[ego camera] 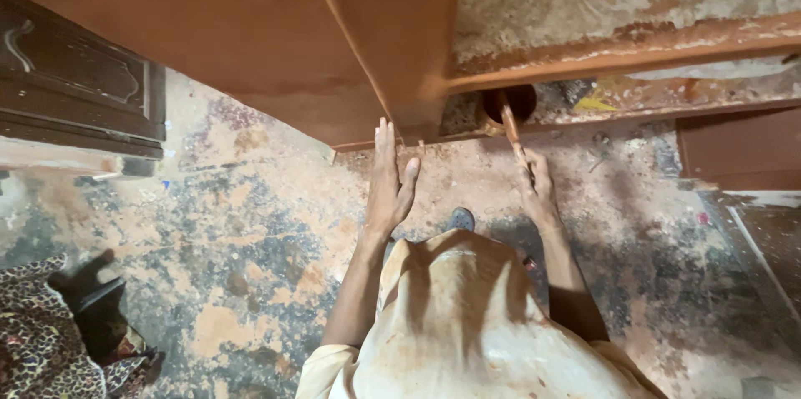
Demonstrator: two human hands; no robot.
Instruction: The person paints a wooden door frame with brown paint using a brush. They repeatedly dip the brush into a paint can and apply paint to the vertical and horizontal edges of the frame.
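Observation:
My left hand point(390, 178) lies flat with fingers apart against the lower corner edge of a tall reddish-brown painted wooden panel point(275, 40). My right hand point(536, 188) grips the handle of a paintbrush point(511, 134), whose head dips into a round dark paint can point(511, 104) standing on the floor just past the panel's edge. Both arms reach forward from my paint-stained light shirt.
A paint-splashed concrete floor point(250, 224) spreads all around. A dark carved door panel point(75, 82) leans at the left. Reddish-brown boards point(738, 145) lie at the right and a painted rail point(634, 49) runs along the top. A person in leopard-print cloth point(42, 341) sits at the bottom left.

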